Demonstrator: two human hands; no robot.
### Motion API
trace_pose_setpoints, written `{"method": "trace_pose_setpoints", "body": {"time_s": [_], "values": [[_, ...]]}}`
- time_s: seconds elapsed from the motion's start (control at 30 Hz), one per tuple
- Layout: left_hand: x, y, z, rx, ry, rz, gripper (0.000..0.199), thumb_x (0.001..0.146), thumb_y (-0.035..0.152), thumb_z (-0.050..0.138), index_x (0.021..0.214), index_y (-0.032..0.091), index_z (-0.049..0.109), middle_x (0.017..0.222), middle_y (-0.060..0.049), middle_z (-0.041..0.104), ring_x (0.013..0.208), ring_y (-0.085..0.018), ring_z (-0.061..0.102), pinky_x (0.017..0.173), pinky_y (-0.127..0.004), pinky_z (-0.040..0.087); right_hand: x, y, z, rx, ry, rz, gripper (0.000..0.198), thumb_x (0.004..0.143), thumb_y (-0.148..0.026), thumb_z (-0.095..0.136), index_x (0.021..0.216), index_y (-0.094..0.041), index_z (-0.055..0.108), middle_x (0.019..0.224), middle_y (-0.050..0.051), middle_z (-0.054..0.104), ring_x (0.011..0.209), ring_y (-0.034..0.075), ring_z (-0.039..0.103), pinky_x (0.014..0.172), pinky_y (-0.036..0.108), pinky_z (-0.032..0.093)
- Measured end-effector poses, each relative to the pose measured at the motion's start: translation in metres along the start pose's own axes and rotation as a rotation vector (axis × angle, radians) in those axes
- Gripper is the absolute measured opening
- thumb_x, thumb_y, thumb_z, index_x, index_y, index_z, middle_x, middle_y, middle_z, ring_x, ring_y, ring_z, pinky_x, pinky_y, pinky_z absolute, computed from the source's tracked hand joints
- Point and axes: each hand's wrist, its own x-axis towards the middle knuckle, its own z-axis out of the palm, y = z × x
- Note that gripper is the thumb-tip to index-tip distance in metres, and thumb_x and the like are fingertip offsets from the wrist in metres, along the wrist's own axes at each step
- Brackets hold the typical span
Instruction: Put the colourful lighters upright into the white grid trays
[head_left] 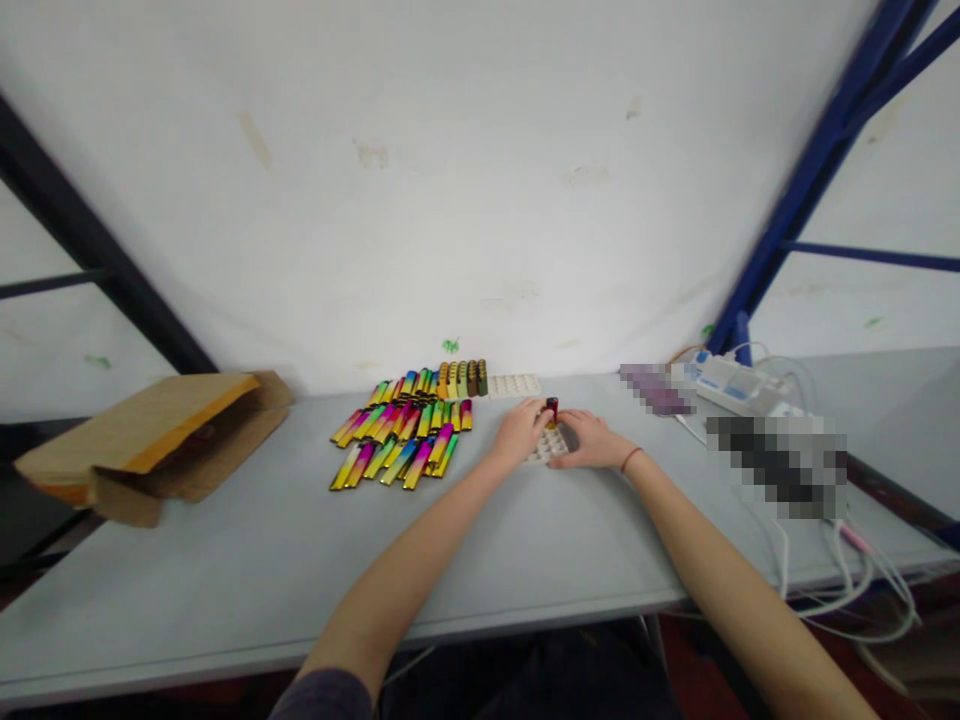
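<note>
My left hand (pixel 519 430) is closed, its fingertips on a dark red and gold lighter (pixel 552 406) that stands upright over a white tray with rows of holes (pixel 553 442). My right hand (pixel 592 440) curves round the tray's right side, thumb at the near corner and fingertips close beside the lighter. Fingers partly hide the tray and the lighter's lower end. To the left lie several shiny lighters (pixel 394 425) in rough rows, coloured gold, pink, green and blue.
Behind, near the wall, several gold-toned lighters (pixel 463 378) stand upright in rows beside another white holed tray (pixel 514 385). An open cardboard box (pixel 142 430) lies at the left. On the right are a white power strip (pixel 739 385), cables (pixel 840 570) and blurred-out items. A blue post (pixel 795 170) rises behind them.
</note>
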Motion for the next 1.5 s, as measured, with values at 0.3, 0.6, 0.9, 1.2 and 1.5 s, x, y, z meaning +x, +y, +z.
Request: {"method": "trace_pose_setpoints", "body": {"time_s": [0.3,0.6,0.9,1.2,1.5], "values": [[-0.016,-0.006,-0.072,0.497,0.055,-0.080,0.037,0.100,0.031,0.042,0.123,0.017,0.068,0.123,-0.016,0.069,0.115,-0.029,0.060,0.099,-0.039,0.041,-0.001,-0.002,-0.002,-0.006,-0.017,0.007,0.077,0.067,-0.064,0.079,0.129,-0.022,0.060,0.143,0.017,0.057,0.130,0.042,0.052,0.104,0.056,0.043],[-0.027,-0.028,-0.085,0.919,0.046,-0.375,0.037,0.097,0.032,0.044,0.101,0.013,0.075,0.119,-0.022,0.069,0.116,-0.038,0.052,0.094,-0.051,0.036,-0.001,0.003,-0.001,-0.016,-0.019,0.001,0.077,0.068,-0.068,0.077,0.128,-0.024,0.060,0.142,0.016,0.058,0.129,0.041,0.053,0.104,0.055,0.043],[-0.032,-0.027,-0.074,0.833,-0.010,-0.279,0.035,0.098,0.021,0.039,0.111,0.015,0.072,0.117,-0.021,0.070,0.118,-0.036,0.053,0.093,-0.052,0.036,-0.001,0.002,-0.002,-0.013,-0.033,-0.005,0.077,0.070,-0.068,0.075,0.130,-0.023,0.058,0.144,0.018,0.056,0.131,0.042,0.052,0.104,0.056,0.043],[-0.031,-0.034,-0.071,0.570,0.043,-0.165,0.027,0.096,0.015,0.046,0.114,0.014,0.065,0.120,-0.019,0.066,0.117,-0.031,0.060,0.100,-0.045,0.041,-0.002,-0.001,-0.004,-0.025,-0.035,0.004,0.076,0.070,-0.065,0.076,0.130,-0.021,0.059,0.145,0.018,0.056,0.130,0.042,0.053,0.104,0.056,0.043],[-0.025,-0.022,-0.056,-0.476,0.217,-0.226,0.011,0.088,0.022,0.056,0.095,0.023,0.047,0.085,-0.001,0.066,0.081,-0.017,0.067,0.083,-0.033,0.051,-0.002,-0.003,-0.004,-0.046,-0.049,0.018,0.077,0.072,-0.063,0.075,0.133,-0.019,0.057,0.148,0.019,0.053,0.134,0.041,0.050,0.106,0.055,0.043]]}}
